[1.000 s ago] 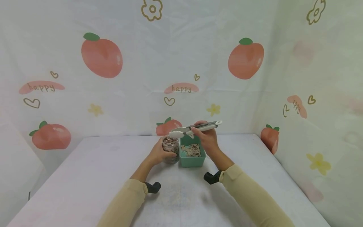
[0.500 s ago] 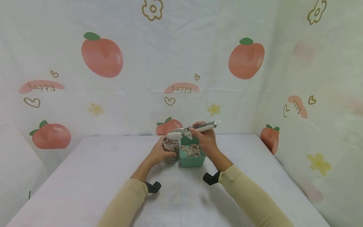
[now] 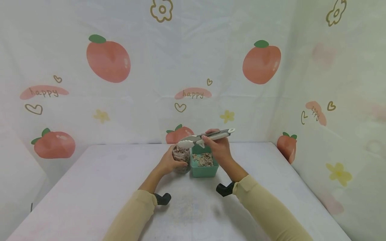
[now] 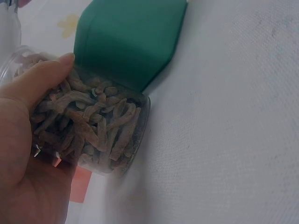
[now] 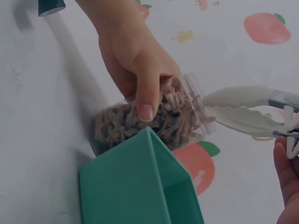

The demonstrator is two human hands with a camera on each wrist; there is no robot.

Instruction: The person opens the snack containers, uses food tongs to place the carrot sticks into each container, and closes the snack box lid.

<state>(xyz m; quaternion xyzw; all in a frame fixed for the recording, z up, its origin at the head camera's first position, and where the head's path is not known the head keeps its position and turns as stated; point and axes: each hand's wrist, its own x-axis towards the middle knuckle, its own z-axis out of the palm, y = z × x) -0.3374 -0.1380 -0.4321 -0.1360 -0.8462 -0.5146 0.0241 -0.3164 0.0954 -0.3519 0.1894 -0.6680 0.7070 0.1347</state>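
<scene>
My left hand grips a clear jar filled with brown, dried-looking strips, thumb across its side. In my right hand is a pair of kitchen tongs with pale scalloped heads, held slanting above a green box. The tong tips meet the jar's mouth in the right wrist view, and the two heads stand slightly apart. Whether they hold a strip cannot be made out. The green box stands just right of the jar, with a loose layer of brown pieces on its floor.
A white cloth covers the table. Behind it hangs a white backdrop printed with fruit and hearts, and another sheet closes off the right side. Dark wrist mounts stick out below both cuffs.
The tongs have moved slightly left and down, so their tips have come to the jar's mouth. The jar, left hand and green box stay put.
</scene>
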